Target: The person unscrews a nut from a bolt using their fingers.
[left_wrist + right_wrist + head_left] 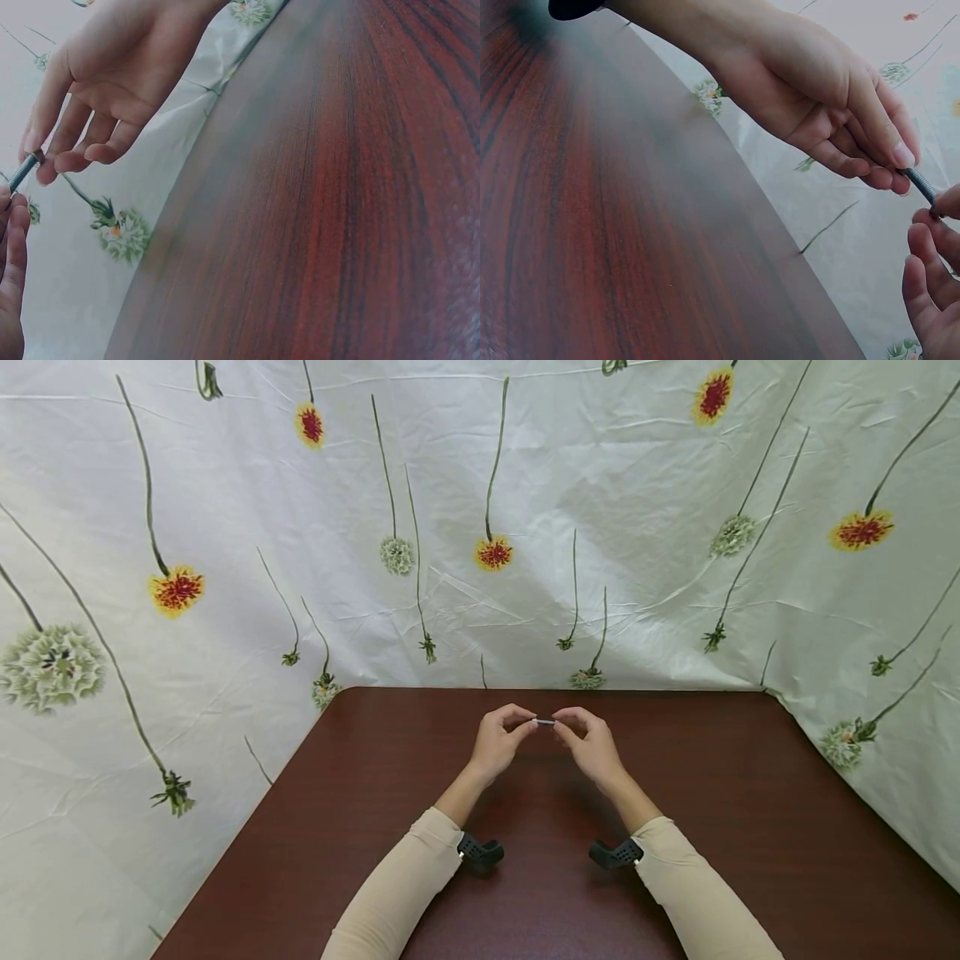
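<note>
A short metal bolt with a threaded shank is held between the two hands above the far part of the table. The left hand pinches one end with thumb and fingertips. At the other end, the right hand pinches it the same way. Thread ridges show on the bolt in the right wrist view, where the left hand is seen from its palm side. In the left wrist view the bolt slants at the left edge, beside the right hand's thumb. Fingertips partly hide both ends.
A dark reddish-brown wooden table lies beneath the hands. Behind and beside it hangs a pale curtain printed with flowers. Black wrist mounts stick inward from both wrists, above the table.
</note>
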The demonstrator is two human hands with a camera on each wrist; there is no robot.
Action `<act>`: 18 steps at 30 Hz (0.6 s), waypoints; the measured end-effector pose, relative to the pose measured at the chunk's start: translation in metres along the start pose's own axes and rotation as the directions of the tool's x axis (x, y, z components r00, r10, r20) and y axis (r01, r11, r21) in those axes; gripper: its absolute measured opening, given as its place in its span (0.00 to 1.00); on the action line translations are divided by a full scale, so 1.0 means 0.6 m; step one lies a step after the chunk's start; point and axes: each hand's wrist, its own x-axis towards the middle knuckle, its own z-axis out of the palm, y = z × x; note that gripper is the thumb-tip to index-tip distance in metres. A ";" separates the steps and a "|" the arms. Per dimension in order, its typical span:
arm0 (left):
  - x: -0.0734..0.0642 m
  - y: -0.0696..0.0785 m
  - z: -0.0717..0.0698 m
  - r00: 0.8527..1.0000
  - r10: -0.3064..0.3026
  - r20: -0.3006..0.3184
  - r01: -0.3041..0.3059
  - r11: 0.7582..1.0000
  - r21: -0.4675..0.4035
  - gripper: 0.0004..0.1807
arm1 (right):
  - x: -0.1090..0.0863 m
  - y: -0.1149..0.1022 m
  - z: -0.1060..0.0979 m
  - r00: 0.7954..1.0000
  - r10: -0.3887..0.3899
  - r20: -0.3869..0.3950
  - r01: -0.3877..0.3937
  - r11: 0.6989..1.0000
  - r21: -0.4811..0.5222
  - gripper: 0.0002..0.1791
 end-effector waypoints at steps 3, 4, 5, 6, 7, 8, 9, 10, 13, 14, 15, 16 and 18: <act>0.000 0.000 -0.001 1.000 0.000 0.004 0.000 1.000 -0.013 0.05 | 0.002 0.006 -0.001 1.000 -0.017 -0.005 0.017 0.999 -0.029 0.13; 0.000 0.000 -0.002 1.000 -0.003 0.007 0.003 1.000 -0.021 0.05 | 0.004 0.013 -0.001 1.000 -0.017 -0.009 0.016 0.999 -0.031 0.14; 0.000 0.000 -0.002 1.000 -0.005 0.011 0.005 1.000 -0.025 0.05 | 0.006 0.020 0.000 1.000 -0.012 -0.010 0.011 1.000 -0.024 0.15; -0.001 0.001 -0.003 1.000 -0.007 0.014 0.007 0.999 -0.031 0.05 | 0.009 0.030 0.001 1.000 -0.002 -0.014 0.002 1.000 -0.015 0.15; -0.001 0.001 -0.003 1.000 -0.009 0.018 0.010 0.999 -0.035 0.05 | 0.012 0.038 0.002 1.000 0.007 -0.020 -0.007 1.000 -0.008 0.15; -0.001 0.001 -0.003 1.000 -0.008 0.020 0.009 0.999 -0.037 0.05 | 0.015 0.047 0.003 1.000 0.016 -0.023 -0.016 1.000 0.004 0.15; -0.001 0.001 -0.003 1.000 -0.005 0.022 0.006 0.999 -0.034 0.05 | 0.015 0.051 0.003 0.999 0.023 -0.026 -0.022 1.000 0.008 0.14; -0.001 0.000 -0.004 1.000 -0.008 0.023 0.008 1.000 -0.026 0.05 | 0.016 0.053 0.004 0.999 0.026 -0.027 -0.026 0.999 0.020 0.13; -0.001 -0.001 -0.003 1.000 -0.006 0.021 0.006 1.000 -0.006 0.05 | 0.016 0.056 0.004 0.999 0.020 -0.032 -0.019 1.000 0.024 0.10; -0.001 -0.001 -0.003 1.000 -0.006 0.020 0.006 1.000 0.000 0.05 | 0.016 0.056 0.004 0.999 0.015 -0.030 -0.014 1.000 0.028 0.11; -0.001 -0.001 -0.003 1.000 -0.005 0.018 0.005 1.000 0.005 0.06 | 0.016 0.056 0.004 1.000 0.009 -0.030 -0.008 1.000 0.028 0.11; -0.001 -0.001 -0.003 1.000 -0.008 0.017 0.008 1.000 0.006 0.06 | 0.015 0.056 0.003 1.000 0.002 -0.031 -0.001 1.000 0.030 0.13; -0.002 -0.001 -0.003 1.000 -0.010 0.015 0.010 1.000 0.006 0.05 | 0.015 0.056 0.004 1.000 -0.003 -0.029 0.004 1.000 0.023 0.14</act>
